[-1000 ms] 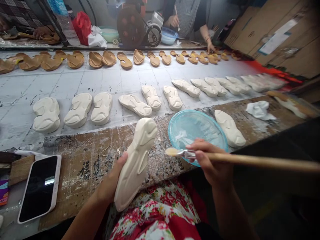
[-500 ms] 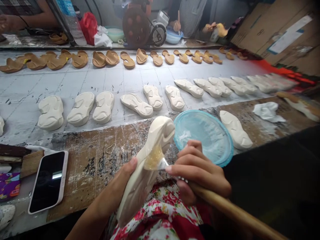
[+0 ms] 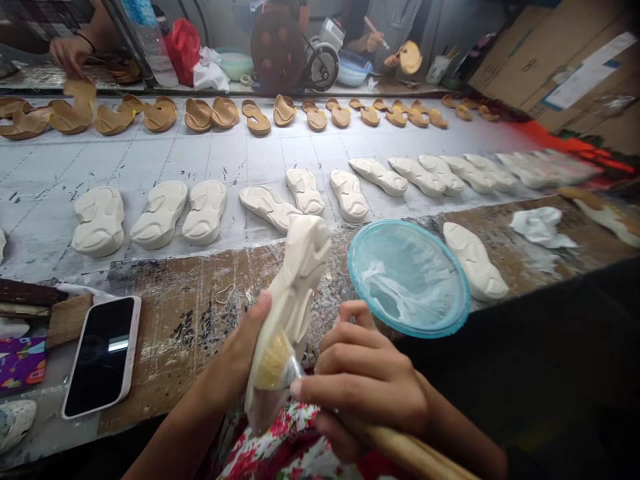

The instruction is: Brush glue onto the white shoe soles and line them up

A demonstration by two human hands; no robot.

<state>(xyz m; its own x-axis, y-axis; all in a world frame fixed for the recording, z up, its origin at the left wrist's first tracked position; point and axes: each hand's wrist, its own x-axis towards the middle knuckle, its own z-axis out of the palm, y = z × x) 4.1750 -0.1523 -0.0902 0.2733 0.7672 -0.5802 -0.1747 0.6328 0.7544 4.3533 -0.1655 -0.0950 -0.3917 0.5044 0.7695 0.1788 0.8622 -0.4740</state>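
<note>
A white shoe sole is tilted up in front of me, its left edge gripped by my left hand. My right hand is closed around a glue brush with a wooden handle. The pale bristles press on the lower part of the sole, which looks wet there. To the right stands a light blue bowl with whitish liquid smeared inside. One more white sole lies just beyond the bowl. My left hand's fingertips are hidden behind the sole.
Several white soles line the white belt, with tan sandal pieces farther back. A phone lies at left; a crumpled white cloth at right. Across the belt are two people, one hand on a tan piece.
The brush has moved down the sole toward its near end. The sole has shifted slightly left. Across the belt, a person's hand at far left has reached to a tan piece.
</note>
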